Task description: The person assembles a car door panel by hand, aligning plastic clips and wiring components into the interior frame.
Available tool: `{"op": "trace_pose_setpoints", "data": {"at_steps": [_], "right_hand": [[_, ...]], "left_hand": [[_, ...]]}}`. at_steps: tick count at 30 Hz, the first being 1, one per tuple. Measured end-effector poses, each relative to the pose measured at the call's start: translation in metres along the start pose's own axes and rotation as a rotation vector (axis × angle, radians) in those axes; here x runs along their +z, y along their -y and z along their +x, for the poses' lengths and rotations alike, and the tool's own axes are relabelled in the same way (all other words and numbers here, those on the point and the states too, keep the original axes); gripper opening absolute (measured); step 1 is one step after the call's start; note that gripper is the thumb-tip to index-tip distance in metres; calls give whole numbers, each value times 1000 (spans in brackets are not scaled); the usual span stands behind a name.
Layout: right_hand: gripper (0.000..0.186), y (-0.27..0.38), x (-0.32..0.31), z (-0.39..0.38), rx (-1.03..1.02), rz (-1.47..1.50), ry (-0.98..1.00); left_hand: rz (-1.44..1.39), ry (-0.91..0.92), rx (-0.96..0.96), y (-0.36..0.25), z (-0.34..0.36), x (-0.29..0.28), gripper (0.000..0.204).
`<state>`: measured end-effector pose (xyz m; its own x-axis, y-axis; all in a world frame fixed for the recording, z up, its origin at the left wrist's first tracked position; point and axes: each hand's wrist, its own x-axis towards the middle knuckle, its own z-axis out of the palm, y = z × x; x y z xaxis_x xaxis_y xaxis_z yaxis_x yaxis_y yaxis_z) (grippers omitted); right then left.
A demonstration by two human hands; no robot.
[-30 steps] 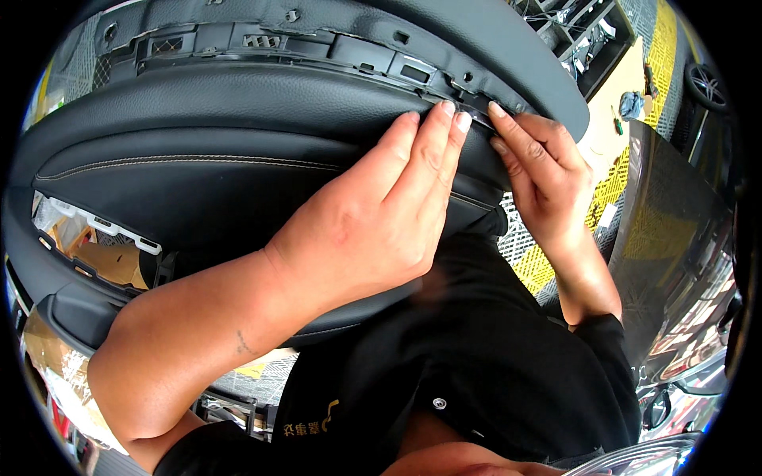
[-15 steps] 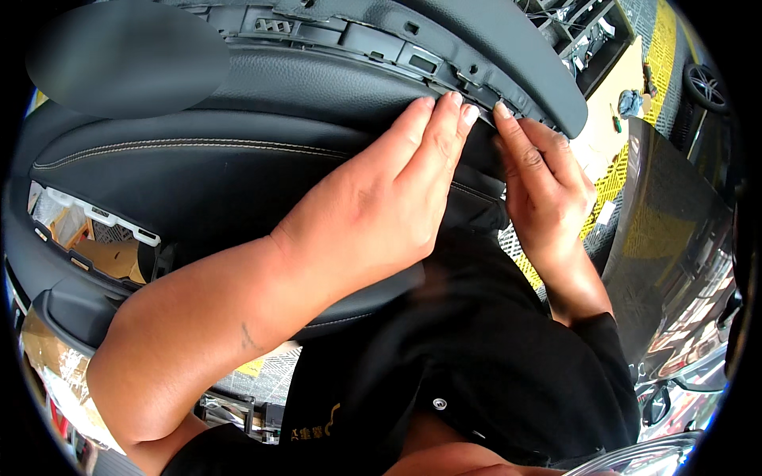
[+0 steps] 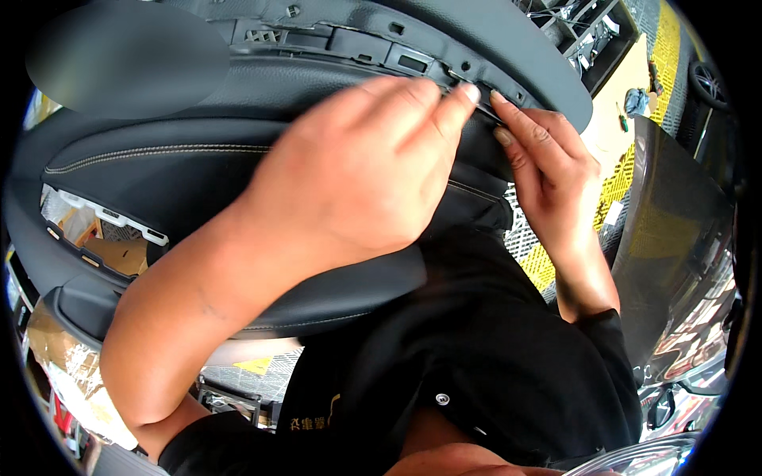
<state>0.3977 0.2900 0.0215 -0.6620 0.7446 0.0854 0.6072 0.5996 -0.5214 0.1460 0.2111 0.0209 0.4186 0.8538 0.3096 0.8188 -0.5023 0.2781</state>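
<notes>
A black leather-covered car door panel (image 3: 214, 178) with light double stitching lies across my front. Along its far side runs a channel (image 3: 341, 41) with slots, holes and clips. My left hand (image 3: 357, 166), slightly blurred, is curled over the panel, with one fingertip on the thin dark edge beside the channel. What its folded fingers hold, if anything, is hidden. Close to it on the right, my right hand (image 3: 556, 163) is closed on the panel's edge, a finger on top and the thumb below.
An opening (image 3: 111, 250) in the panel's left part shows cardboard beneath. At the far right are a black compartment tray (image 3: 587, 40), a green-handled tool (image 3: 623, 121) and a blue crumpled cloth (image 3: 636, 101). A dark glossy car panel (image 3: 675, 246) stands on the right.
My left hand has gone from straight fingers laid along the edge to a curled shape, shifting slightly left. My right hand stays at the edge, its thumb now more visible.
</notes>
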Motion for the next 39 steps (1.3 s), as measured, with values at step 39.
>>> {"op": "trace_pose_setpoints", "data": {"at_steps": [39], "right_hand": [[38, -38, 3, -11, -128, 16, -49]], "left_hand": [[139, 224, 148, -26, 2, 18, 44]]}}
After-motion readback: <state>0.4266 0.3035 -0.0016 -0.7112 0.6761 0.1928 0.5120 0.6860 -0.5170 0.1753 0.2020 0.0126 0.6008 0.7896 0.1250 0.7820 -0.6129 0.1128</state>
